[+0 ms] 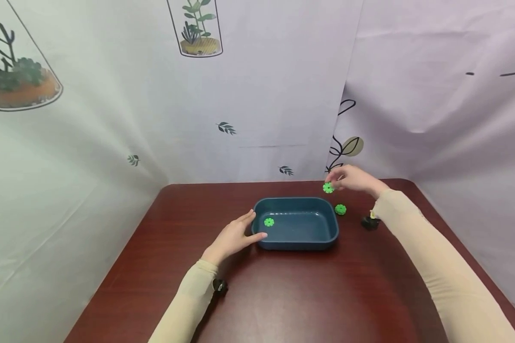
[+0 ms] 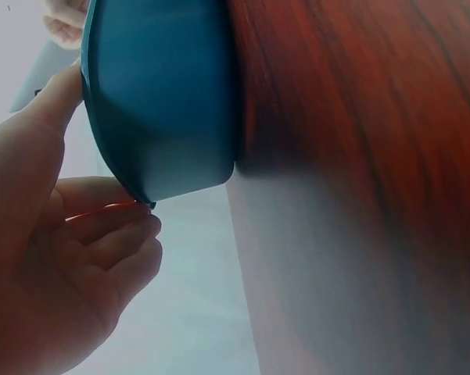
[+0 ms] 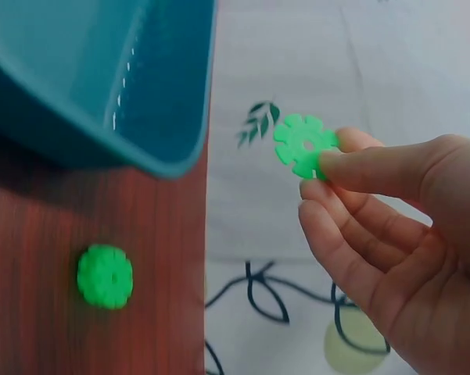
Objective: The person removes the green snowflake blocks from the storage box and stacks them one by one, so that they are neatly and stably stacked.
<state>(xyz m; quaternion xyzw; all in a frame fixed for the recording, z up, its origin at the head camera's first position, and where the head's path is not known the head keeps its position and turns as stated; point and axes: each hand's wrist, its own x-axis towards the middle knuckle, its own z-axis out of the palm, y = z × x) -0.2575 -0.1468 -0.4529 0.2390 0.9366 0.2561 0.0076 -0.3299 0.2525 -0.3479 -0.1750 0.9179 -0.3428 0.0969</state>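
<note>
My right hand [image 1: 353, 179] pinches a green notched plastic disc [image 3: 303, 146] between thumb and forefinger, raised beyond the right rear corner of a blue rectangular bin [image 1: 298, 247]. A small stack of similar green discs [image 3: 105, 276] lies on the table just right of the bin. Inside the bin, toward its left end, rests another green disc [image 1: 269, 222]. The left hand [image 1: 231, 237] is spread at the bin's left end, thumb over the near corner of the rim and fingertips at the far one. In the left wrist view its fingers touch the rim from outside.
The dark red wooden table [image 1: 292, 295] ends just behind the bin, at a pale curtain [image 1: 266, 95] printed with plants. More curtain hangs along both sides. A black wrist camera [image 1: 370, 222] sits beneath the right wrist, another [image 1: 220, 286] beneath the left.
</note>
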